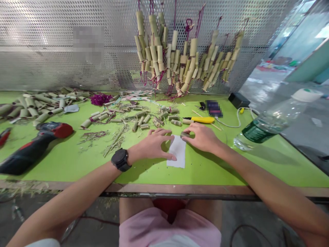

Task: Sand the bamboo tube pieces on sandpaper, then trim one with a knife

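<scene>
A small white sheet of paper [177, 154] lies on the green table near its front edge. My left hand [156, 144] rests at the paper's left side, fingers apart, its thumb over the sheet. At the paper's upper right, my right hand [202, 137] pinches a small dark greyish piece [184, 134] between thumb and fingers; what the piece is cannot be made out. Just behind my right hand lies a yellow cutter [203, 119]. Short bamboo pieces [176, 122] are scattered behind the paper.
A power drill [38, 144] and a bamboo pile [33, 104] are at left, with purple string [101, 99] behind. Strung bamboo [190, 73] hangs from the perforated metal panel [102, 75]. A water bottle [267, 127], white cable [231, 126] and black box [239, 100] stand right.
</scene>
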### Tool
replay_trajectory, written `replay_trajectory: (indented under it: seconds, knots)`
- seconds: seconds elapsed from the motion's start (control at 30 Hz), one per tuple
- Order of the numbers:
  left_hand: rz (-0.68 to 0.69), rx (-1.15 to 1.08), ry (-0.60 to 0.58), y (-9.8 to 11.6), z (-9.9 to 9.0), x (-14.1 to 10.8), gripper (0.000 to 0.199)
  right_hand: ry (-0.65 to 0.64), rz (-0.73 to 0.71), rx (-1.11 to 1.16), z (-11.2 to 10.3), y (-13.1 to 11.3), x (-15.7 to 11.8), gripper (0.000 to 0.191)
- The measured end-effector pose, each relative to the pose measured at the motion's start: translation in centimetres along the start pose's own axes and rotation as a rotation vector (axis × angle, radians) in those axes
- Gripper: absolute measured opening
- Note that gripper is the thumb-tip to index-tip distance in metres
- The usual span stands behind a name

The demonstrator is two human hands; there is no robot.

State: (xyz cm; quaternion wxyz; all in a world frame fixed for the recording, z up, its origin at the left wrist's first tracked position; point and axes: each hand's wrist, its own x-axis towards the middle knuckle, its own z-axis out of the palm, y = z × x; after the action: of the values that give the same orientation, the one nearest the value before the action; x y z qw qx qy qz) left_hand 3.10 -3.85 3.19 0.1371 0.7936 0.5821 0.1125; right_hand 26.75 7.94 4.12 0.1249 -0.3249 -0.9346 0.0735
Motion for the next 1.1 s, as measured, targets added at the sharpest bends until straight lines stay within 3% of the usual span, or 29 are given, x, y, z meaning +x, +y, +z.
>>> replay_trajectory:
  seconds: [0.2, 0.33, 0.6, 0.8, 0.97, 1.1]
  knots:
    - [-0.02, 0.016, -0.024, 0.1, 0.0, 0.0, 0.096, -0.073, -0.062, 0.07, -0.5, -2.2, -1.1, 0.026]
    - [-0.017, 0.018, -0.007, 0.1, 0.0, 0.0, 0.095, -0.138, -0.206, 0.168, -0.3, -3.7, -2.2, 0.022]
    - [-0.008, -0.003, -0.01, 0.2, -0.1, 0.1, 0.091, -0.103, -0.375, 0.071, 0.3, -3.6, -2.5, 0.026]
    - [-0.021, 0.004, -0.015, -0.1, 0.1, 0.3, 0.093, -0.129, -0.302, -0.07, 0.1, -2.6, -1.4, 0.032]
    - [-0.003, 0.016, 0.002, -0.4, 0.4, 0.3, 0.093, -0.02, -0.143, -0.18, 0.2, -0.5, -0.2, 0.031]
    - [-0.007, 0.026, 0.007, -0.3, 0.4, 0.2, 0.095, -0.021, -0.151, -0.157, 0.3, -0.9, -0.4, 0.029]
